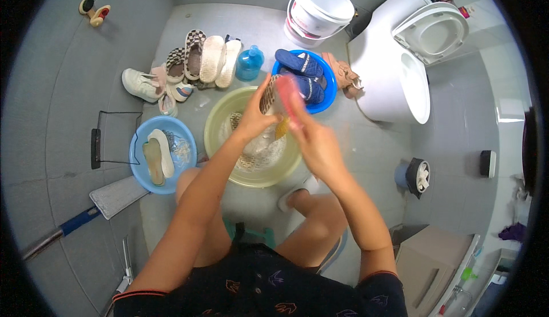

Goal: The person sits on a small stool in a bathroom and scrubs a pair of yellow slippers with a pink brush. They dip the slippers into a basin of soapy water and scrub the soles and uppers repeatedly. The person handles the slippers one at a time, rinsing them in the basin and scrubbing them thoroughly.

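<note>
Over a pale green basin (pixel 211 125), my left hand (pixel 256 120) grips a shoe (pixel 267 97) with a dark and light checked pattern; much of the shoe is hidden by my hands. My right hand (pixel 313 141) is closed round a pink-red scrubbing brush (pixel 287 95), smeared by motion, right up against the shoe. A yellowish piece (pixel 282 127) shows just below, between my hands; I cannot tell what it belongs to. Sudsy water (pixel 266 152) fills the basin, and another checked piece (pixel 247 161) lies partly in it.
Left stands a light blue basin (pixel 191 134) with insoles and laces. Behind are several shoes (pixel 194 54), a blue bottle (pixel 250 64), a blue basin (pixel 327 97) of slippers and a white bucket (pixel 321 8). A toilet (pixel 389 71) is at the right, a small bin (pixel 403 174) nearer.
</note>
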Demonstrator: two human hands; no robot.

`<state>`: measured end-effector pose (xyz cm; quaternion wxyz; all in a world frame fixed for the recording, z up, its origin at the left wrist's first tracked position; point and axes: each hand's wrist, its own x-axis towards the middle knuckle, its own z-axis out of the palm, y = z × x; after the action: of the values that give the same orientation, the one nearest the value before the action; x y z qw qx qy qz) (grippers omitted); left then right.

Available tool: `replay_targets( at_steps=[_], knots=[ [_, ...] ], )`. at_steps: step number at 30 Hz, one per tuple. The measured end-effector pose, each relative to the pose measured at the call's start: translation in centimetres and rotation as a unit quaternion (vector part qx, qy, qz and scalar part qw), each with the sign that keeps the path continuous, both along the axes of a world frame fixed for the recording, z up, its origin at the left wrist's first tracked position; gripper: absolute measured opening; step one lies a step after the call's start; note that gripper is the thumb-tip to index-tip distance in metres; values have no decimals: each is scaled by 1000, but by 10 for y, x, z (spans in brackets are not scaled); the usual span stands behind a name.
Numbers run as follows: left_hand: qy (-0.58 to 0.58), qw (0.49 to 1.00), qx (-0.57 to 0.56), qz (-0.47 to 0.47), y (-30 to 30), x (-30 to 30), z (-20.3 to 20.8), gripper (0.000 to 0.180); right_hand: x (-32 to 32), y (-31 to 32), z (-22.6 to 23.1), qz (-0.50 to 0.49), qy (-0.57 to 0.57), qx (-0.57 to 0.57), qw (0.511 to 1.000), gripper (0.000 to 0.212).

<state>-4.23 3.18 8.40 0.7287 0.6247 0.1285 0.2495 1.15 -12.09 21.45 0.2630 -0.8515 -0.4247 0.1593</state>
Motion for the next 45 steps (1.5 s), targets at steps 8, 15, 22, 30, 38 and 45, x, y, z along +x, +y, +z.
replay_targets(
  at_steps=[8, 15, 22, 30, 38, 45],
  knots=[
    [46, 992, 111, 37, -9, -6, 10, 99, 39, 16, -3, -9, -28, 6, 1000, 59],
    [49, 995, 47, 78, -18, -2, -8, 97, 8, 3, -13, 24, -59, -34, 997, 58],
    [18, 999, 27, 32, -24, 0, -8, 95, 49, 18, -25, 22, -64, 2, 998, 57],
    [60, 996, 34, 55, -2, 1, -9, 93, 0, 11, -20, 7, -89, -89, 992, 57],
    [-21, 998, 34, 38, 1, -5, 0, 92, 7, 9, -13, 10, -96, -36, 995, 57],
    [-27, 996, -63, -59, -11, -8, 16, 87, 65, 13, -14, -49, 150, 65, 985, 51]
  ],
)
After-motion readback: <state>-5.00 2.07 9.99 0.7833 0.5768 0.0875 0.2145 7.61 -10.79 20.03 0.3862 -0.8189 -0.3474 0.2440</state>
